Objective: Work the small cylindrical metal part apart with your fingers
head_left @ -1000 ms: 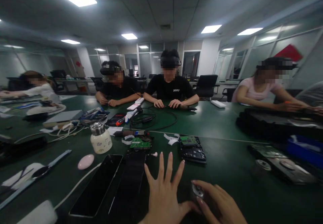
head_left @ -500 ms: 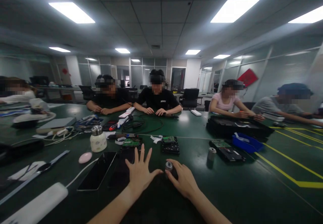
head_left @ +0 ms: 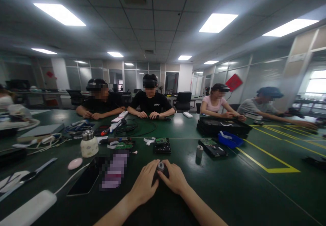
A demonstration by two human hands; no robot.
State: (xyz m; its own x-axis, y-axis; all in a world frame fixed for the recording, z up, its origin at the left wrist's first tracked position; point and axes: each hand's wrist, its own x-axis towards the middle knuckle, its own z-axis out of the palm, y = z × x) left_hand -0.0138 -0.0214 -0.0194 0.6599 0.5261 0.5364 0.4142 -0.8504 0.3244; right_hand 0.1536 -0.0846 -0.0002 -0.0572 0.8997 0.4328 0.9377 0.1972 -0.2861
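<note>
1. Left hand (head_left: 145, 182) is curving loosely, thumb parted, before the black drive (head_left: 165, 147); cylinder contact is staying unclear.
2. Silvery, round-topped cylinder (head_left: 161, 166) is standing before the drive.
3. Right hand (head_left: 176, 178) is gripping it, thumb and forefinger slightly apart.

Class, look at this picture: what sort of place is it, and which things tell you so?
Probably an office room used for electronics work: green circuit boards lie on the green table, with a black office chair beyond it.
</note>
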